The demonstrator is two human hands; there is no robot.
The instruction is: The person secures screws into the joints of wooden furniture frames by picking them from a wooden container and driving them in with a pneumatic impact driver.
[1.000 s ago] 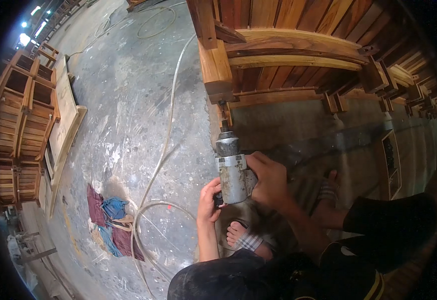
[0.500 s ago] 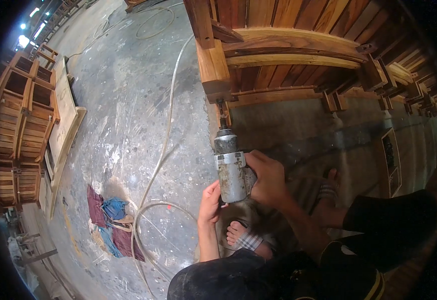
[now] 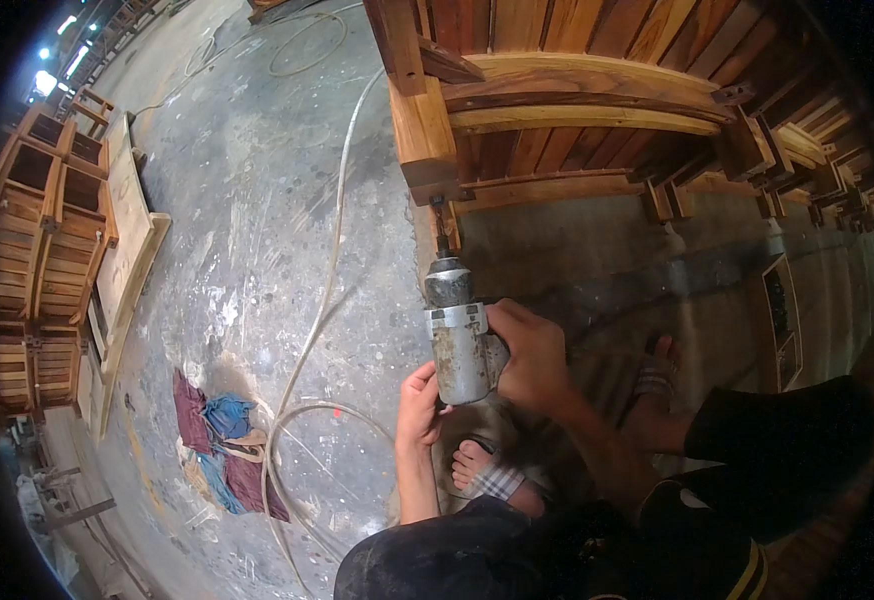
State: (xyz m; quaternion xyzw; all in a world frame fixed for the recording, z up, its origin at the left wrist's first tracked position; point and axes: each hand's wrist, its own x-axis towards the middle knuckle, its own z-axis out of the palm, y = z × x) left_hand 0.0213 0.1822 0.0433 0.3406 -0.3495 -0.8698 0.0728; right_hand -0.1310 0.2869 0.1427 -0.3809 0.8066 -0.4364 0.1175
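A worn silver power drill (image 3: 460,350) points away from me, its bit reaching the end of a square wooden leg (image 3: 422,140). My right hand (image 3: 534,360) is wrapped round the drill's grip on the right. Against the drill's lower left side rests my left hand (image 3: 419,405), fingers curled at its rear end; part of them is hidden behind the tool. The leg belongs to a slatted wooden piece (image 3: 597,85) with curved rails, which fills the upper right.
A pale hose (image 3: 342,190) runs and loops over the grey floor (image 3: 227,200). Maroon and blue rags (image 3: 227,430) lie at the lower left. More slatted wooden furniture (image 3: 42,270) stands at far left beside a long board (image 3: 129,240). My sandalled feet are below the drill.
The drill and my right hand have shifted very slightly left. The bit still meets the leg's end, and both hands keep their hold.
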